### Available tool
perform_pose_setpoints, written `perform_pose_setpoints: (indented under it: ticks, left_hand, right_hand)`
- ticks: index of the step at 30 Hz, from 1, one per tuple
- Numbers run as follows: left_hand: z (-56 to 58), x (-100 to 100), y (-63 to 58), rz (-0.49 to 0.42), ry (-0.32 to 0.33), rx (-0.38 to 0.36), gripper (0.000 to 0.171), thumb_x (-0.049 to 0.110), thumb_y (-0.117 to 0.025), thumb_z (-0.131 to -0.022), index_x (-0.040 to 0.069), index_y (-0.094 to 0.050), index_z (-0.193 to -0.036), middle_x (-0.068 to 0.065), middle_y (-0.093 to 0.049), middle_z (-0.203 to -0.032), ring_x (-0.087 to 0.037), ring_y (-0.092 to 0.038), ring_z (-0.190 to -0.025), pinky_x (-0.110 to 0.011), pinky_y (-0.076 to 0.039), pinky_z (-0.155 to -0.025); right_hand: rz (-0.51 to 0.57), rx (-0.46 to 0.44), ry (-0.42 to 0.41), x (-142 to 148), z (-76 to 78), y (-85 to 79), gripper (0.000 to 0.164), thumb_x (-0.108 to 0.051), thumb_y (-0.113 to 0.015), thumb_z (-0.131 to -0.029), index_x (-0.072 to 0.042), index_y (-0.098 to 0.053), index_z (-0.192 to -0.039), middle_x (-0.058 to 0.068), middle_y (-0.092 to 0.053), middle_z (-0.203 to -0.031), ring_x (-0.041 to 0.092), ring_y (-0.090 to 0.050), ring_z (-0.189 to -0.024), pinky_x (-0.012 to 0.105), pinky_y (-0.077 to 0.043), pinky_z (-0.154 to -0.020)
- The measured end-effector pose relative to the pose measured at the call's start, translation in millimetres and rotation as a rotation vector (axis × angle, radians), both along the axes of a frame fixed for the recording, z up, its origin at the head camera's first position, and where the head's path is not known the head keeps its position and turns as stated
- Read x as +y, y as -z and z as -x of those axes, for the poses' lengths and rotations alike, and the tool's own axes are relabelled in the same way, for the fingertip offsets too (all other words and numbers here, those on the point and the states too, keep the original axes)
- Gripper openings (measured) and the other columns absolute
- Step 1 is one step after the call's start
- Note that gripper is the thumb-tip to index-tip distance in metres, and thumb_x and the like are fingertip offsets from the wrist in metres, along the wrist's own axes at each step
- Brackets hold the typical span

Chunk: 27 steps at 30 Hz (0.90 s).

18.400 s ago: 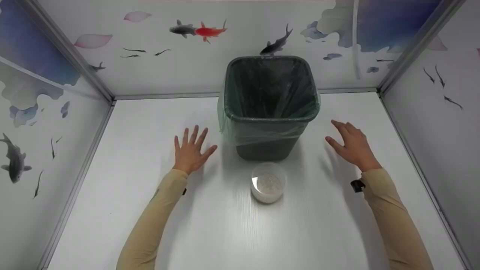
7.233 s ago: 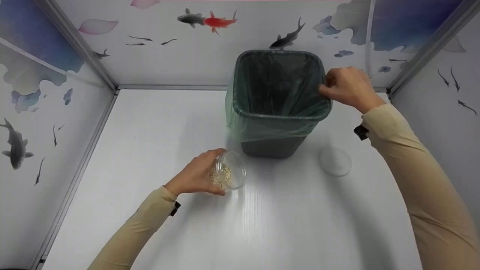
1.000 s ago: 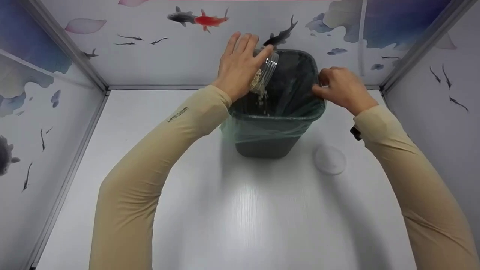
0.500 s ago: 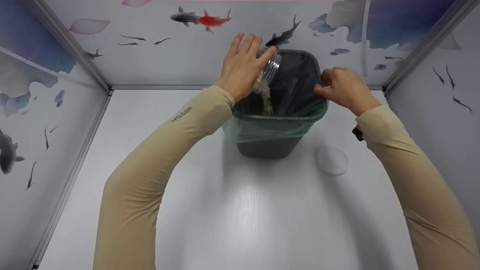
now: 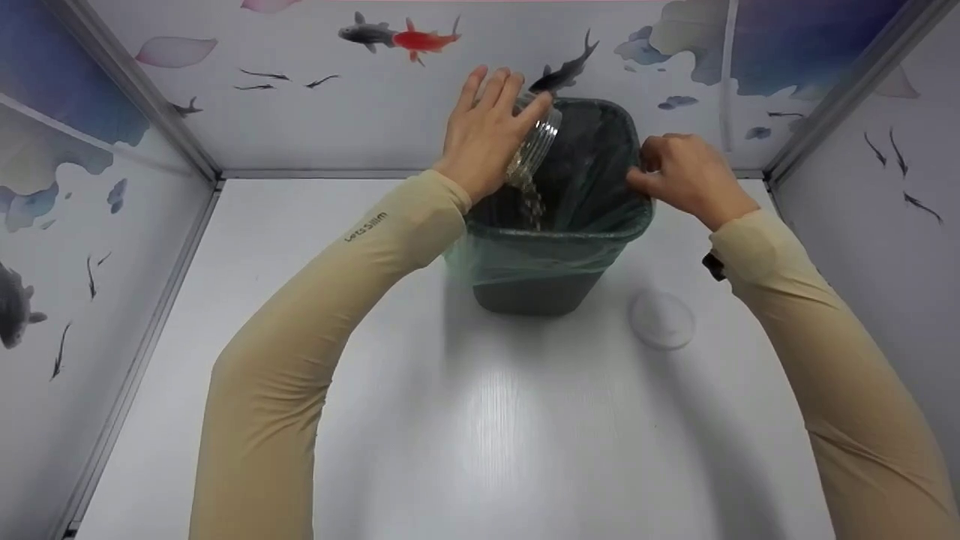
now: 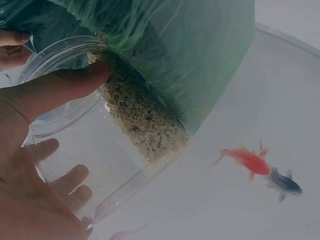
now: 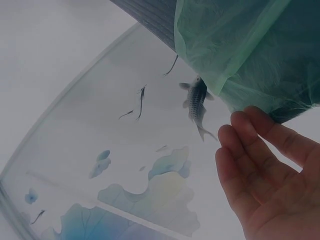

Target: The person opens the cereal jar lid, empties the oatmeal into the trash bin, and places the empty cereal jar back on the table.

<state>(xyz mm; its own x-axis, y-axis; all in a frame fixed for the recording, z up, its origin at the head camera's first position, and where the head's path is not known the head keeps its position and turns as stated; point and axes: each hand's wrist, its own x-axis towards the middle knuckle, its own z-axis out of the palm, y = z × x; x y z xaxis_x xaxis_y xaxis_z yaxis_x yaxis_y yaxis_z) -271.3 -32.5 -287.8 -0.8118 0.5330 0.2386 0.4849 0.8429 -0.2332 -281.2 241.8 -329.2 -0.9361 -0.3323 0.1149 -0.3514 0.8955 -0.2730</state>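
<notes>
My left hand [image 5: 484, 135] grips a clear plastic jar [image 5: 541, 139] tipped over the back left of the trash can [image 5: 525, 296]. Pale, oat-like flakes [image 5: 531, 204] fall from its mouth into the can. In the left wrist view, more flakes [image 6: 145, 120] lie along the lower side of the tilted jar [image 6: 90, 155], with the thumb across its neck and fingers behind. A thin green bag [image 5: 547, 259] lines the can and hangs over its rim. My right hand [image 5: 690, 176] holds the can's right rim; in the right wrist view its fingers [image 7: 250, 165] curve up under the bag-covered edge.
A round clear lid [image 5: 662, 321] lies on the white table [image 5: 487, 435], to the right of and in front of the can. White panels [image 5: 300, 127] with painted fish enclose the table at the back and both sides.
Earlier the jar stood capped before the can, then was lifted uncapped in my left hand. Now it is tipped over the can; the flake stream has thinned since half a second ago.
</notes>
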Motion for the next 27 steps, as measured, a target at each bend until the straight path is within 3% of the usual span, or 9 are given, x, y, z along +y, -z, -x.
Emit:
perform_pose_setpoints:
  ticks: [15, 27]
  left_hand:
    - [-0.5, 4.8, 0.7, 0.047, -0.022, -0.049, 0.070, 0.012, -0.063, -0.093, 0.023, -0.028, -0.152, -0.016, -0.026, -0.153, -0.030, -0.018, -0.143, -0.043, -0.003, -0.116]
    - [0.1, 5.1, -1.1, 0.051, -0.025, -0.033, 0.074, 0.010, -0.067, -0.089, 0.024, -0.029, -0.151, -0.015, -0.028, -0.152, -0.030, -0.020, -0.142, -0.043, -0.004, -0.116]
  right_hand:
    - [0.014, 0.000, 0.002, 0.6, -0.1, 1.4, 0.029, -0.027, -0.054, -0.090, 0.001, -0.060, -0.084, 0.016, -0.058, -0.081, 0.031, -0.053, -0.071, 0.044, -0.041, -0.061]
    - [0.029, -0.018, 0.004, 0.0, -1.0, 0.8, 0.030, -0.026, -0.052, -0.091, 0.003, -0.061, -0.087, 0.018, -0.058, -0.083, 0.033, -0.054, -0.073, 0.048, -0.045, -0.064]
